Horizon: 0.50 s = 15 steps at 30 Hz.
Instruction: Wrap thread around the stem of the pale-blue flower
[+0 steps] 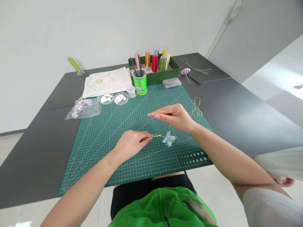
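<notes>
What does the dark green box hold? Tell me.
The dark green box holds upright thread spools, including pink, orange, red, green, yellow and white ones. Its front wall and the bright green can hide whatever lies low behind them.

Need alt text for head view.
A person's left hand pinches the green stem of a pale blue artificial flower over a green cutting mat; the right hand is raised nearby. Behind stand a bright green can and an open dark green box of coloured thread spools.
</notes>
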{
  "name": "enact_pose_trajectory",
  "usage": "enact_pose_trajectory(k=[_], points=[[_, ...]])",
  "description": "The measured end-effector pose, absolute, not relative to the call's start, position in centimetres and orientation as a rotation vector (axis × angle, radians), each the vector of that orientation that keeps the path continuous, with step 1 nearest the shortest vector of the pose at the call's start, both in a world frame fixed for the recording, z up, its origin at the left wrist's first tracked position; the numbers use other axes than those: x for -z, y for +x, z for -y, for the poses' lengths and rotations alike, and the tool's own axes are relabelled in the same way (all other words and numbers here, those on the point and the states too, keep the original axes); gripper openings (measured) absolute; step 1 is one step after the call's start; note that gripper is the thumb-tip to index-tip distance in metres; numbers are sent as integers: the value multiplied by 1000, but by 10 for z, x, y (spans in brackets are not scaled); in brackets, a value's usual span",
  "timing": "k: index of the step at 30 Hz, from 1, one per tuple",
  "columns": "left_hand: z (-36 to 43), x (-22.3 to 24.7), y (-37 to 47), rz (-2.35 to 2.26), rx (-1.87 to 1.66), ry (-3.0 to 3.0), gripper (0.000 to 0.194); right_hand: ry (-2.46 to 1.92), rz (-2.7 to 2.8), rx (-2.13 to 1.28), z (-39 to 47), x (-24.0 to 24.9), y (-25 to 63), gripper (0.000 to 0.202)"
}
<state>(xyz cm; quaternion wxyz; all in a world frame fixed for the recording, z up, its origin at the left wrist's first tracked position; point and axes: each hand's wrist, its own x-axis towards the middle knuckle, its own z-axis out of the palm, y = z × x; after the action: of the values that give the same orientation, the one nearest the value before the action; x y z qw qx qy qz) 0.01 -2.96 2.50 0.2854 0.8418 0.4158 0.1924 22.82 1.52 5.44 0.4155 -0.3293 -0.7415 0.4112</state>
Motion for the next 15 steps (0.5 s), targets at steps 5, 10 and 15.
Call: enact_pose_trajectory(k=[5,10,15], points=[[33,-26,1,-1041,-491,2327,21,-929,1890,-971,-27,-42,229,23],[35,-26,0,-1022,-544,2330,21,-998,1922,-980,-39,-27,230,26],[36,-28,-1,-1066,-581,2283,17,-1018,1978,-1015,-47,-15,233,28]])
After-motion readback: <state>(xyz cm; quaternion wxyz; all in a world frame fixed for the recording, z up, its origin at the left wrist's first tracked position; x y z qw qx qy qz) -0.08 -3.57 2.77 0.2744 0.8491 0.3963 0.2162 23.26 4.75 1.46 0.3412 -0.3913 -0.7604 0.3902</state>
